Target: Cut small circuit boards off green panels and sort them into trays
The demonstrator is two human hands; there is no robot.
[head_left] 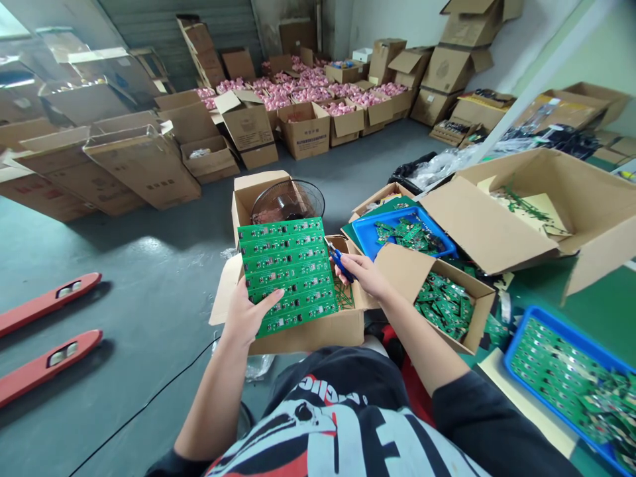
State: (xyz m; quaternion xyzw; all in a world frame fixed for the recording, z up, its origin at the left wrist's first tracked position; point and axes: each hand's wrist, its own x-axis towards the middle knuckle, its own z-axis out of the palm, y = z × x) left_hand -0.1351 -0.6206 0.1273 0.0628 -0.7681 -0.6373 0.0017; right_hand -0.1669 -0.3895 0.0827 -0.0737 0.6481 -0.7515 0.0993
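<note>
A large green circuit board panel [291, 271], split into several strips with small components, lies across my left hand [253, 308], whose thumb presses on its face. My right hand [362, 273] is closed around blue-handled cutting pliers [338, 260]. The pliers' jaws are close to the panel's upper right edge; whether they touch it I cannot tell. Beneath the panel stands an open cardboard box [318, 331] with thin green strips [344, 295] inside.
A black fan guard [288, 199] stands behind the panel. To the right are a blue tray [365, 232] of boards, a carton [484, 311] of small boards and another blue tray [517, 331]. Red pallet-jack forks [50, 305] lie left. Boxes of pink items [298, 89] line the back.
</note>
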